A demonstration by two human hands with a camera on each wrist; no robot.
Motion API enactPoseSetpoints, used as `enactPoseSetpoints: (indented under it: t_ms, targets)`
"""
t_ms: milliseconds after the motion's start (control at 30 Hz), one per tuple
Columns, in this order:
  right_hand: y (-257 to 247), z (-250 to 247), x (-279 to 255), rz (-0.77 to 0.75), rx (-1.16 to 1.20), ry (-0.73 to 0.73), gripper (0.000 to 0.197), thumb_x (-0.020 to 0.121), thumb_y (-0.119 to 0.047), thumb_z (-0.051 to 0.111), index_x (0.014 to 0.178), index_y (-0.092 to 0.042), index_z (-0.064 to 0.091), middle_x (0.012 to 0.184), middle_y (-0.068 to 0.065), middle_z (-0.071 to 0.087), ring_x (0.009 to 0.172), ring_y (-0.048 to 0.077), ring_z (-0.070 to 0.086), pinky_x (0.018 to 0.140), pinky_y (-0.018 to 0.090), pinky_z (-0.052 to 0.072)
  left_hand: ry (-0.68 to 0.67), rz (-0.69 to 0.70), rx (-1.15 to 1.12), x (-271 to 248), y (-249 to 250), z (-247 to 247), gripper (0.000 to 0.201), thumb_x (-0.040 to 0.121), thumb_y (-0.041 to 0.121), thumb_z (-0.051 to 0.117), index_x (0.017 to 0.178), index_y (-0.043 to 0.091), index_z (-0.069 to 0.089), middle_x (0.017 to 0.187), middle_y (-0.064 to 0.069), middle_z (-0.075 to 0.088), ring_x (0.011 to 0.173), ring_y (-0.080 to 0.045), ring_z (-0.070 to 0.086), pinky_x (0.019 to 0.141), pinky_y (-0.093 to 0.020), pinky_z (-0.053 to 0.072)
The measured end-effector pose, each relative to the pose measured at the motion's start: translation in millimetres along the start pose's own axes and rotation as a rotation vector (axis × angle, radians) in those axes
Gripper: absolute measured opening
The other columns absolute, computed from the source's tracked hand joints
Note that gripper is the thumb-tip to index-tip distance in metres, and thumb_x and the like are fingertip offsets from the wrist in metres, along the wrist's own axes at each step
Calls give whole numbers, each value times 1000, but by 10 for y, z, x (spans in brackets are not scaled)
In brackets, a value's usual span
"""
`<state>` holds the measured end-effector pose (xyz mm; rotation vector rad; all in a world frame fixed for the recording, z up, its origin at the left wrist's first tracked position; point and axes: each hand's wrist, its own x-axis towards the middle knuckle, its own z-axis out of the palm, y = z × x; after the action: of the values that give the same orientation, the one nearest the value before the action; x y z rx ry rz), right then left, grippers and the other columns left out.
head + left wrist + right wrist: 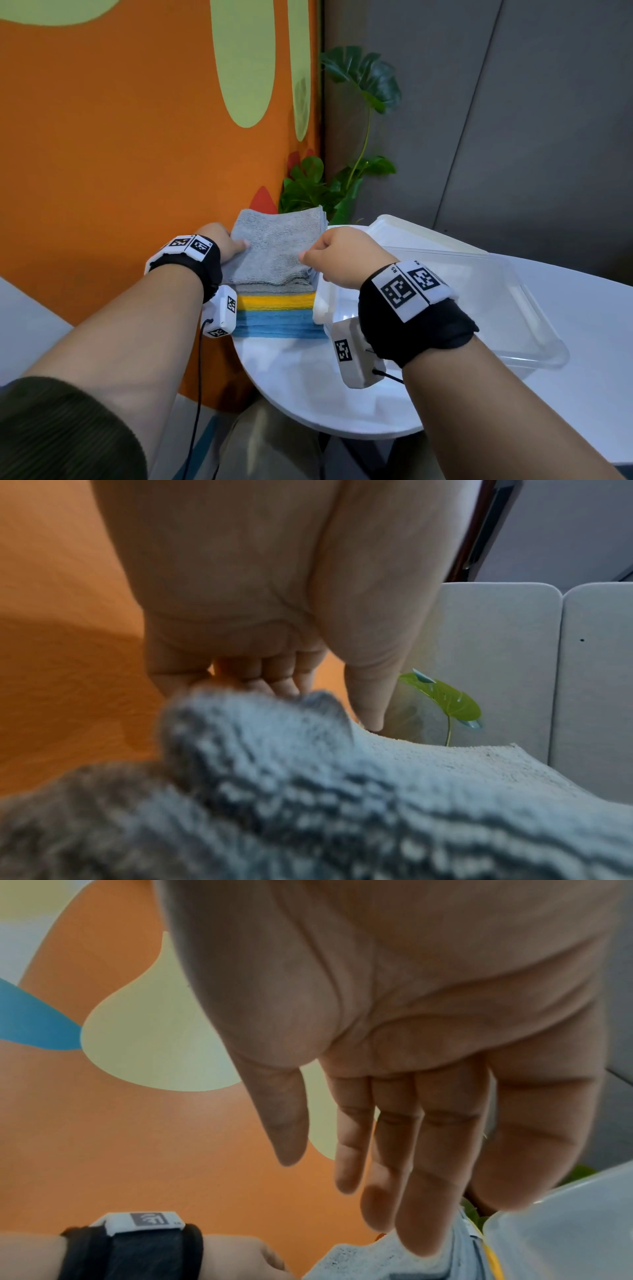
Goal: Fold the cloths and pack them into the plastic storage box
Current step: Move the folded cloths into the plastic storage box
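While the white desk [291,377] carries everything, the right hand [337,255] hovers with fingers [424,1191] straight and together, its fingertips at the grey cloth's [274,253] right edge. The left hand [222,241] pinches its left edge atop yellow and blue cloths [279,315]. Just right sits the plastic storage box [479,308].

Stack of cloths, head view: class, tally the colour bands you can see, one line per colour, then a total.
Grey band: 1
Yellow band: 1
Blue band: 1
Total: 3 bands. The single cloths within each band cannot be counted.
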<state>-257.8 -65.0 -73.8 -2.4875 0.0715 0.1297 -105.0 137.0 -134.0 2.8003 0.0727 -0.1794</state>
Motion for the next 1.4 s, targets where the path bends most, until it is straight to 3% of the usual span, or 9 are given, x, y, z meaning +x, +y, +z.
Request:
enactPoseSetpoints:
  t_ms: [100,267,500,767,867,967,1167,1267,1400]
  targets:
    - [-3,7,33,27,35,0,42,93,-36,52,108,0,66,104,15,69,96,26,65,87,36,50,-24,8,-12,32,-4,21,49,92,49,56,107,4,66,99,-13,68,89,-30,62,73,-34,46]
    - [12,-8,111,64,157,71,24,90,-32,53,84,-9,60,107,19,68,86,25,65,89,43,52,58,58,-58,-3,110,-78,39,100,31,46,123,1,55,119,-19,61,106,-35,57,78,-35,42]
    - [5,-116,87,136,271,106,44,97,-31,42,113,7,58,115,21,63,105,33,61,92,44,48,201,298,-169,-248,494,-498,25,100,23,45,119,8,51,112,-14,59,96,-30,55,74,-34,40]
    - [89,-167,110,305,625,158,53,94,-59,30,113,-13,48,111,8,56,109,28,55,91,47,50,225,578,-368,-715,973,-952,21,101,22,44,119,24,54,98,6,60,84,-14,58,68,-29,43]
    - [162,-163,141,338,756,177,65,92,-66,24,127,-16,46,120,8,54,110,31,54,90,50,49,148,667,-556,-851,1076,-1016,18,99,22,46,109,34,56,99,4,67,89,-19,66,81,-41,54]
    - [241,-142,181,369,1019,172,64,89,-70,25,113,-19,55,111,7,67,99,29,63,81,48,53,53,734,-768,-948,1113,-1038,26,97,16,46,101,38,59,102,-1,70,93,-24,68,89,-49,53]
    - [334,-160,164,304,1413,90,55,92,-64,34,113,-21,60,93,6,74,68,21,71,50,36,56,-46,768,-918,-1038,1147,-998,26,101,4,40,104,26,56,93,2,68,78,-12,66,76,-32,57]
    - [330,-186,137,287,1362,122,37,94,-45,53,110,-13,64,96,7,73,76,21,71,56,41,59,-37,698,-894,-1012,1113,-936,24,101,8,41,102,27,56,93,0,67,79,-16,65,78,-38,56]
    - [373,-220,98,292,1212,213,10,89,-16,64,93,-6,65,79,7,70,57,16,68,50,30,56,-8,546,-781,-946,1066,-800,18,100,16,45,95,29,56,99,-5,67,89,-26,65,87,-52,53]
